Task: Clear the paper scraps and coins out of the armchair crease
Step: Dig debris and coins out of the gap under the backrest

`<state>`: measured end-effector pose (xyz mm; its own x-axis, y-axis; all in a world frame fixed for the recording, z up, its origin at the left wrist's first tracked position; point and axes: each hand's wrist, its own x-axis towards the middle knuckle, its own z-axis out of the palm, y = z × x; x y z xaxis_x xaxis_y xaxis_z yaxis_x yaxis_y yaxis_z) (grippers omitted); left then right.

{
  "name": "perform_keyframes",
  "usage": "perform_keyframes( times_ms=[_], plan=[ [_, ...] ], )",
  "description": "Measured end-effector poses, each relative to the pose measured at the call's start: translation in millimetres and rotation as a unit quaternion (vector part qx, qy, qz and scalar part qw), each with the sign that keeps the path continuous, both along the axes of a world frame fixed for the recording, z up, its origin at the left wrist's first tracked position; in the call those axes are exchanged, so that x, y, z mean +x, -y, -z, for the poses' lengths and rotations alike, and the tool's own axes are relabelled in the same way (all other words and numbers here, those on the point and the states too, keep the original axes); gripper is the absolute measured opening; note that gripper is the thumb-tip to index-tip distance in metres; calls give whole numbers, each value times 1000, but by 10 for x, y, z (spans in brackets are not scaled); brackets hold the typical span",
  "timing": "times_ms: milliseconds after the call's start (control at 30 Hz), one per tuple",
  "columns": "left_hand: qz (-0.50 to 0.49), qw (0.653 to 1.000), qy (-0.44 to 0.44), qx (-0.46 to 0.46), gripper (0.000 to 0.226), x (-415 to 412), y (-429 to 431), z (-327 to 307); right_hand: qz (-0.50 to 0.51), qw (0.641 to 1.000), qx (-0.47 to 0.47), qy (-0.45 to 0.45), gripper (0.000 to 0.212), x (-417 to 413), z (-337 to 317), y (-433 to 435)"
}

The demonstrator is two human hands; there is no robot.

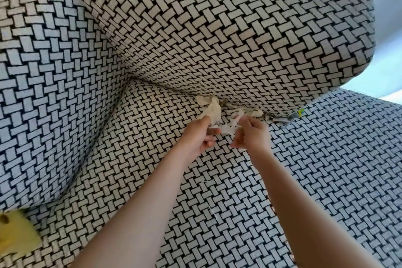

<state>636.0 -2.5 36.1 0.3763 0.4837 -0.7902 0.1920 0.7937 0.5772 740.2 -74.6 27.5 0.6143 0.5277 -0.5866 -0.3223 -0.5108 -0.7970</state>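
Two hands pinch torn, crumpled cream-white paper scraps (pixel 210 108) beside the black-and-beige woven armchair crease (pixel 174 90). L hand (pixel 199 135) grips the piece pointing up. R hand (pixel 250 134) grips a thin strip running sideways btwn them.

Both the left hand (pixel 199 135) and the right hand (pixel 250 132) pinch pale paper scraps (pixel 212 107) at the armchair crease (pixel 174 90).

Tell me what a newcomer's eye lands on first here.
The black-and-cream basket-weave armchair fills the frame. At centre, the left hand and right hand pinch torn paper scraps at the crease. Further right a blue-and-yellow scrap pokes from it; a yellow object sits bottom left.
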Motion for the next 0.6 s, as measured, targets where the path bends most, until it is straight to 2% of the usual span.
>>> perform_keyframes(
  times_ms=[167,267,400,500,600],
  plan=[
    [27,1000,12,1,19,-154,68,-69,30,998,-17,-51,19,-61,-72,45],
    [21,1000,-1,3,20,-240,118,-91,-11,996,-90,-19,31,-96,-67,71],
    [-23,1000,11,-9,33,-326,161,-120,5,995,-94,-36,45,-162,-99,90],
    [-13,1000,16,16,40,-389,206,-173,13,993,-99,-59,33,-185,-119,106],
    [-9,1000,11,26,38,-432,260,-216,-3,991,-111,-72,15,-240,-139,125]
  ],
)
